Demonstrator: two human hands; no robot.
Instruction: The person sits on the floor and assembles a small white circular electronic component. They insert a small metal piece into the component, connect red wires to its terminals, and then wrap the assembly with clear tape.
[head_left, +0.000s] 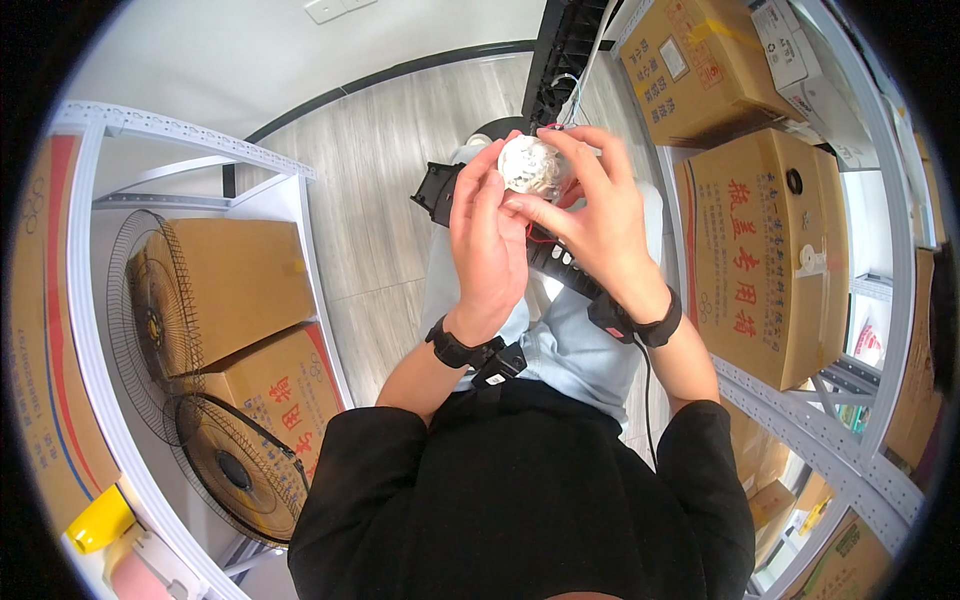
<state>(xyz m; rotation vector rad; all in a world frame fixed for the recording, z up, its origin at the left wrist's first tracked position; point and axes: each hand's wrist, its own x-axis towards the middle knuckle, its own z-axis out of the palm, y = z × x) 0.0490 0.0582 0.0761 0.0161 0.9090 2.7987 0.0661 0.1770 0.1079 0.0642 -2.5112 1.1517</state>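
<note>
A white, round part [530,166] with a shiny, uneven face is held up over my lap, and its exact kind is unclear. My left hand [485,235] steadies it from the left with the fingers along its edge. On the other side my right hand [598,200] grips the rim, thumb at the lower edge and fingers over the top. Thin red wires show beside the part. Beneath my hands, across my legs, lies a black slotted piece [562,268]; a black bracket [436,190] juts out to the left. The hands partly cover these pieces.
On the left, a white metal shelf [190,120] holds cardboard boxes [262,275], with wire fan grilles [155,315] in front. Stacked boxes [765,260] fill the right shelf. A black upright rack [560,60] stands ahead. A black cable [650,410] hangs from my right wrist.
</note>
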